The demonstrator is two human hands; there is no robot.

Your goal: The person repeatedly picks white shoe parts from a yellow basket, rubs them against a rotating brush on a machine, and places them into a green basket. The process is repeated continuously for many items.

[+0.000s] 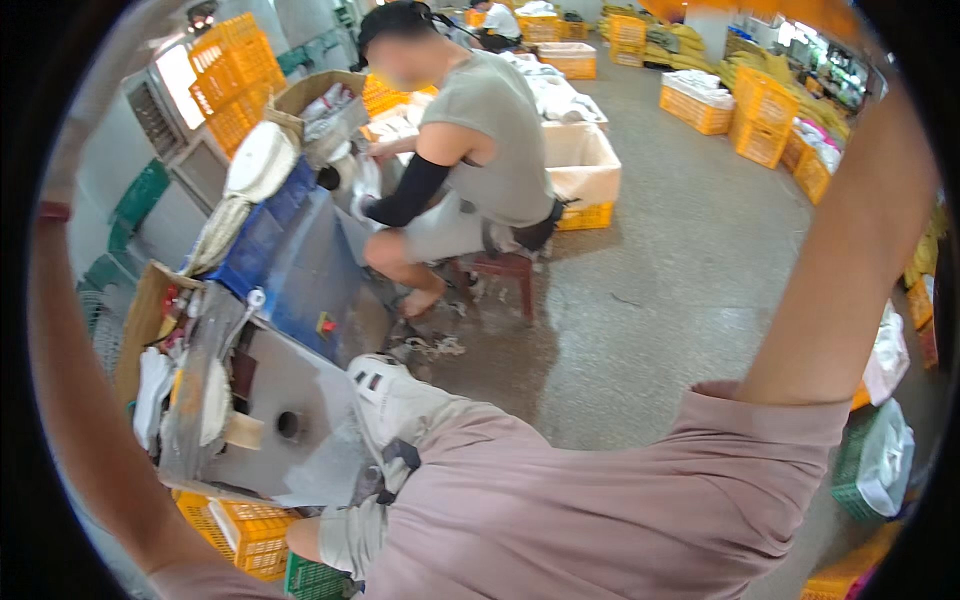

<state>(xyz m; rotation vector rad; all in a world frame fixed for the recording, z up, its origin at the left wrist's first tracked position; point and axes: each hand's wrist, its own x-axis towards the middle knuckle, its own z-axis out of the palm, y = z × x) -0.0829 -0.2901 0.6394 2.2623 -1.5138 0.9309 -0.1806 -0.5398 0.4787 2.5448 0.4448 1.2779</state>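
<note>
Both my arms are raised to the sides of the picture. My left forearm runs up the left rim, with a red band at the wrist; above it my left hand is only a pale blur at the rim. My right arm rises along the right rim and its hand is out of the picture. Below are my pink shirt and my knee in pale shorts. The knee sits beside a grey metal workbench with a round hole.
A co-worker in a grey sleeveless top and a black arm sleeve sits on a red stool, hands at the bench's far end. White pieces, cardboard boxes and orange crates stand around. More orange crates are under the bench.
</note>
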